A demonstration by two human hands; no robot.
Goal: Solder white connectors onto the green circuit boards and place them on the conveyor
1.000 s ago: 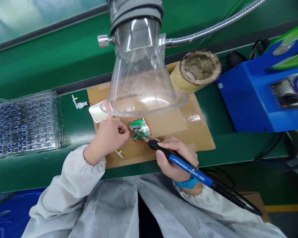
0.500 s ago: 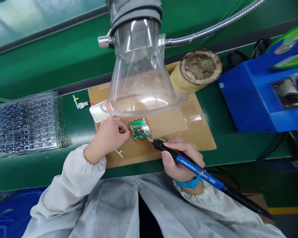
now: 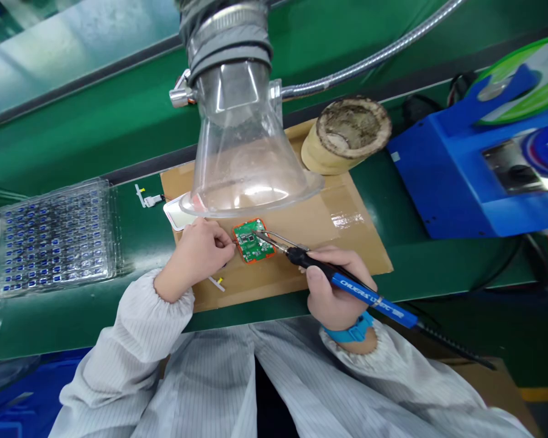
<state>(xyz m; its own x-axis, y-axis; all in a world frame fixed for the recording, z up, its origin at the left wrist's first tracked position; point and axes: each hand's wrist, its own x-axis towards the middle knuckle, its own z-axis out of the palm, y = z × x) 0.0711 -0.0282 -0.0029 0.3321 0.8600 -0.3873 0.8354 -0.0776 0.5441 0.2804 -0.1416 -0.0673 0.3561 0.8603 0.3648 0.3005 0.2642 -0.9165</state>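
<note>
A green circuit board (image 3: 245, 234) with an orange-red border lies on the cardboard sheet. My right hand (image 3: 335, 286) grips a blue and black soldering iron (image 3: 369, 297), its metal tip and a thin curved guide tube over the board's upper middle. Whether the tip touches the board is hard to tell. At the board's left edge, my left hand (image 3: 203, 250) is closed in a pinch; what lies between thumb and finger is too small to make out. A white-framed rectangular part (image 3: 178, 214) rests just behind my left hand, partly under the hood.
A clear fume hood (image 3: 251, 158) hangs low over the cardboard (image 3: 360, 237). Behind right stand a crusted round pot (image 3: 319, 152) and a blue solder-feeding machine (image 3: 438, 182). Left is a clear tray (image 3: 55, 237) of small parts. Small white-and-yellow connectors (image 3: 153, 200) lie nearby.
The iron's tip has shifted slightly up and to the right across the board. My left hand keeps its pinch at the board's left edge. The whole view has shifted a little.
</note>
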